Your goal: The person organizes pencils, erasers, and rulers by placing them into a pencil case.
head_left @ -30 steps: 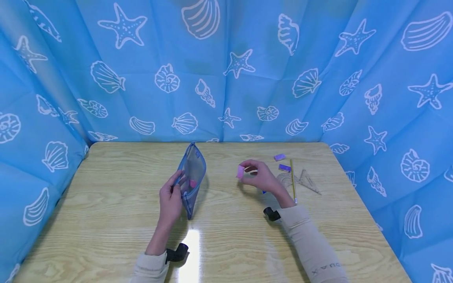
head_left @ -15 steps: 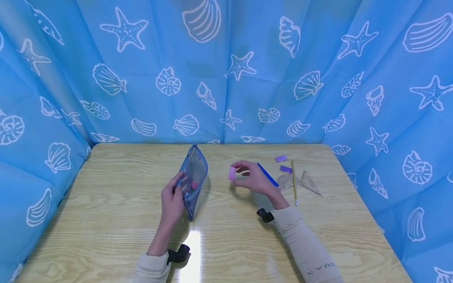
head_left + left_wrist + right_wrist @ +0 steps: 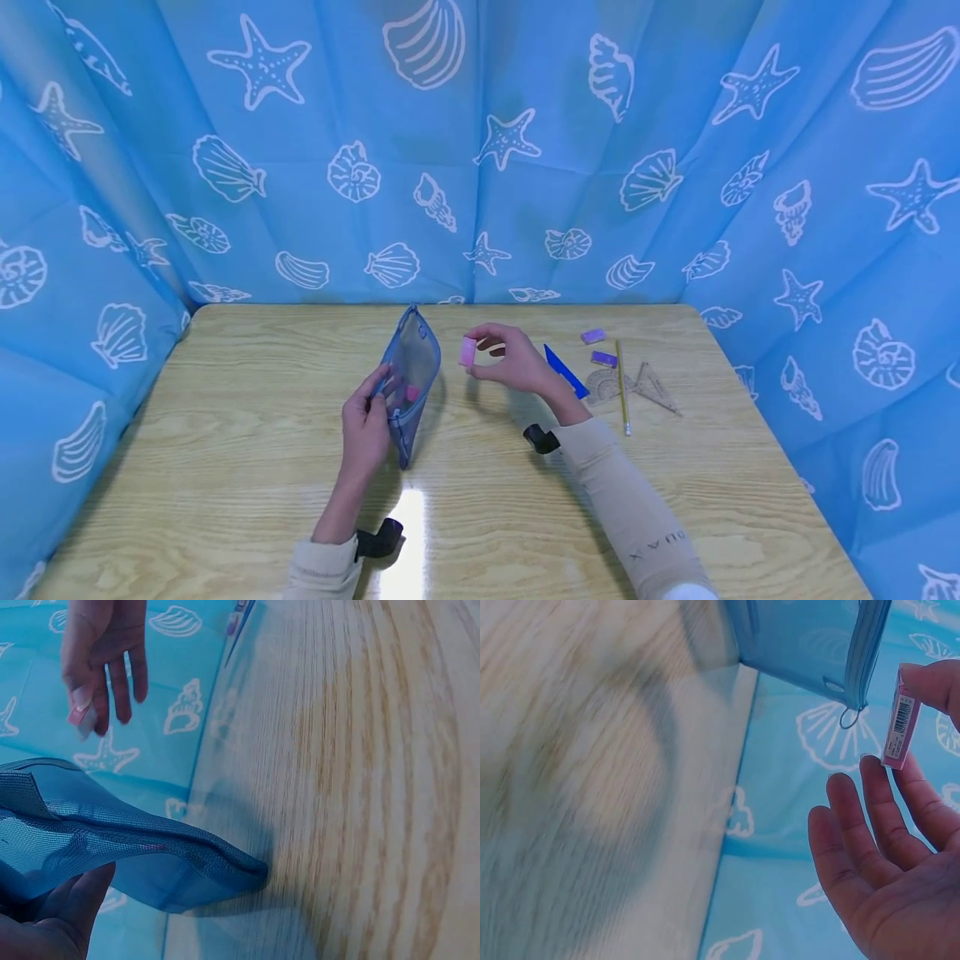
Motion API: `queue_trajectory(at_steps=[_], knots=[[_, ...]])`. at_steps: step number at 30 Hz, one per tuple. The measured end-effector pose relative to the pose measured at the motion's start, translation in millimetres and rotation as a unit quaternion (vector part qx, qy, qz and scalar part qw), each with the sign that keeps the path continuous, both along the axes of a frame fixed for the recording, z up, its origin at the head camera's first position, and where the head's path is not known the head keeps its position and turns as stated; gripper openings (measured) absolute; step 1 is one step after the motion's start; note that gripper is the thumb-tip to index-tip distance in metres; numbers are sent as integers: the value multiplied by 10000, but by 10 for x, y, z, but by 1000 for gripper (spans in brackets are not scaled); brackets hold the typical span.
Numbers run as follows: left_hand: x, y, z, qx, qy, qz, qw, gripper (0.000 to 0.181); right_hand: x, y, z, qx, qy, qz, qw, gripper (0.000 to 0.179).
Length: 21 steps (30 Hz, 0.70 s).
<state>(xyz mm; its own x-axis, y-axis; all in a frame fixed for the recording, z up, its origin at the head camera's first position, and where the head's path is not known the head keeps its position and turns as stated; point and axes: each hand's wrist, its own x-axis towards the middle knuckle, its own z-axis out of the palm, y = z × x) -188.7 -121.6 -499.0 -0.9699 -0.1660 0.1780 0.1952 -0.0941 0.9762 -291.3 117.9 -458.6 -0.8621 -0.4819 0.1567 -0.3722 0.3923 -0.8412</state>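
wooden table (image 3: 225,467), left hand (image 3: 365,423) gripping blue mesh pouch (image 3: 418,354), right hand (image 3: 519,362) pinching pink block (image 3: 467,352)

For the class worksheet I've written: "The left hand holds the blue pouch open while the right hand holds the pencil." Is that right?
Not quite: the right hand holds a pink block, not the pencil, which lies on the table, as the head view shows. The left hand does hold the blue pouch open.
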Motion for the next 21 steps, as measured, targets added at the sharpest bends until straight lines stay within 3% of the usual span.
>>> queue_trajectory(at_steps=[13,21], knots=[[11,-2,-5,-33,-49,-39,10000,50,-78,-176,37,-41,213,321,9992,46],[30,0,15,-203,-12,45,9998,49,-117,-244,76,-123,-17,393,9992,48]])
